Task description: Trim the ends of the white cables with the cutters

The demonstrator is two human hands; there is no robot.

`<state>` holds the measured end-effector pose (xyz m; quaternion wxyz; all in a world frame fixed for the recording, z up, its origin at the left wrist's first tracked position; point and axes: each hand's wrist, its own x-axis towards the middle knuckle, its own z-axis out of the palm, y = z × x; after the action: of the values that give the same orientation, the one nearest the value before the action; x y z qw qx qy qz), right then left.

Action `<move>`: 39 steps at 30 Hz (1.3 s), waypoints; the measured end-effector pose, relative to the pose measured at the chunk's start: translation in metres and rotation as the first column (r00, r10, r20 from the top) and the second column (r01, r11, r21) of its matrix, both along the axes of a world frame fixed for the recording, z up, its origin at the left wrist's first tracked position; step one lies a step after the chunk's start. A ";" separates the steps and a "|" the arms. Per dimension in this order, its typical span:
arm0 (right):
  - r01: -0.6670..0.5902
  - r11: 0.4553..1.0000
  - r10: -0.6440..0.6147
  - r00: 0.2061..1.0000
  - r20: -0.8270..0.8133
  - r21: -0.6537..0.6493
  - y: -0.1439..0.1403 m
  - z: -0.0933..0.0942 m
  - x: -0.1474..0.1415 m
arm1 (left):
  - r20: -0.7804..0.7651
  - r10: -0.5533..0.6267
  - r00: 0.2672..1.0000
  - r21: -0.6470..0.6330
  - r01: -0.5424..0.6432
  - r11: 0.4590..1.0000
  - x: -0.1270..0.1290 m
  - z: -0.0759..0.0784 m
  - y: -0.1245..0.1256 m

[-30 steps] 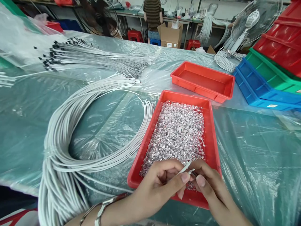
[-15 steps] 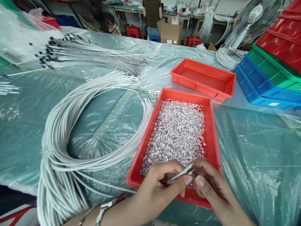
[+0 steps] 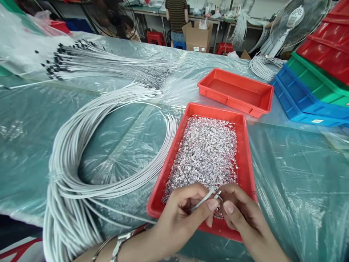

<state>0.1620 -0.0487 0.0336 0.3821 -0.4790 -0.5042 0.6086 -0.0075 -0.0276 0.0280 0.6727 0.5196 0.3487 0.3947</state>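
Pinching a white cable (image 3: 200, 203) end between thumb and forefinger, the left hand (image 3: 181, 214) meets the right hand (image 3: 240, 214), whose fingertips close on a small metal clip (image 3: 218, 193) at the cable's tip. Both hover over the near end of the red tray (image 3: 247, 160) of clips. The cable coil (image 3: 81, 153) lies at nine o'clock on the table (image 3: 294, 174); an empty tray (image 3: 236, 92) sits at twelve.

Bare sheeting right of red tray (image 3: 247, 153) — cable coil (image 3: 81, 153) crowds left
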 end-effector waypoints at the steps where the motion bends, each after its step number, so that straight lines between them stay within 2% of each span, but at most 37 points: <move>1: -0.001 1.000 0.001 1.000 0.003 0.011 0.000 0.000 0.000 | 0.016 0.006 1.000 0.003 -0.006 1.000 -0.001 -0.001 -0.001; 10: 0.025 0.995 -0.039 0.989 0.141 0.094 0.010 -0.012 0.006 | 0.135 -0.041 0.990 -0.125 0.058 0.990 -0.004 -0.003 -0.001; 16: 0.070 0.978 -0.078 0.997 0.031 0.198 0.002 -0.011 0.008 | 0.042 -0.113 0.993 -0.136 0.118 0.984 -0.005 -0.002 0.001; 21: 0.141 0.982 -0.144 0.989 0.017 0.122 -0.001 -0.003 0.004 | -0.076 -0.139 0.987 -0.082 0.133 0.988 -0.003 -0.001 0.000; 28: -0.032 0.999 0.033 0.997 -0.076 0.020 0.011 -0.002 0.013 | -0.159 -0.141 0.977 -0.048 0.135 0.990 -0.003 -0.002 0.000; 34: -0.059 0.998 0.057 0.995 -0.078 -0.018 0.011 -0.005 0.018 | -0.156 -0.166 0.974 -0.063 0.158 0.985 -0.002 -0.001 0.001; 39: -0.046 0.993 0.038 0.996 -0.077 -0.107 0.011 -0.006 0.020 | -0.163 -0.178 0.971 -0.071 0.168 0.983 -0.002 0.002 0.003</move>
<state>0.1822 -0.0380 0.0281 0.3611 -0.4651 -0.4656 0.6607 -0.0091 -0.0249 0.0303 0.6871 0.5603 0.3687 0.2793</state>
